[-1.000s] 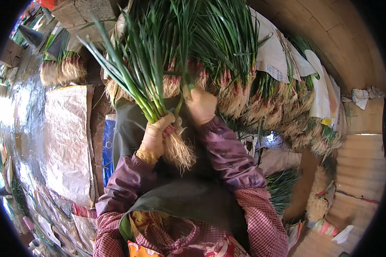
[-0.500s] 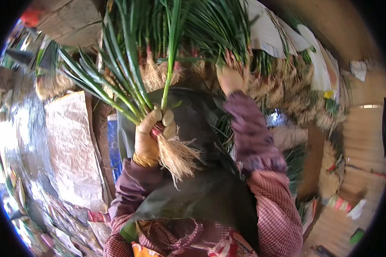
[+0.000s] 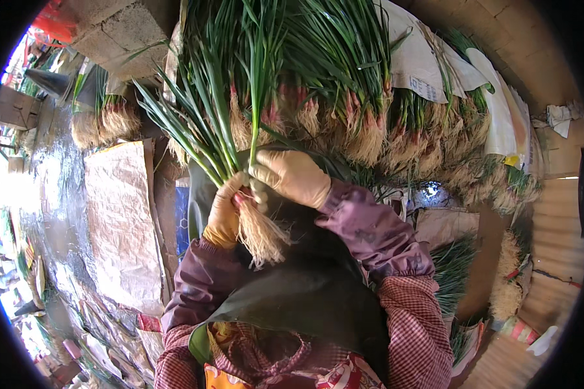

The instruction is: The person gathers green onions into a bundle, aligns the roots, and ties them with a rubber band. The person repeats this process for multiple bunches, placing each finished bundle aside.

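My left hand (image 3: 224, 211), in a pale glove, is closed around a small bunch of green onions (image 3: 217, 146). Their long green leaves fan up and to the left, and the stringy pale roots (image 3: 259, 233) hang below the fist by reddish bulbs. My right hand (image 3: 295, 176), gloved too, is closed at the lower part of an upright green onion stalk (image 3: 255, 117) on the right side of the bunch. The tips of its fingers are partly hidden. Beyond both hands lies a large pile of green onions (image 3: 350, 58), roots toward me.
A dark apron (image 3: 305, 285) covers my lap. White sacking (image 3: 422, 71) lies over more onions at the far right. Left of me are a flattened pale sheet (image 3: 120, 220) on wet ground, onion bundles (image 3: 117, 117) and a concrete block (image 3: 120, 39). More greens (image 3: 454, 266) lie beside my right arm.
My right hand has come back from the pile toward me and to the left, onto the stalk beside my left hand. My left hand still grips the bunch.
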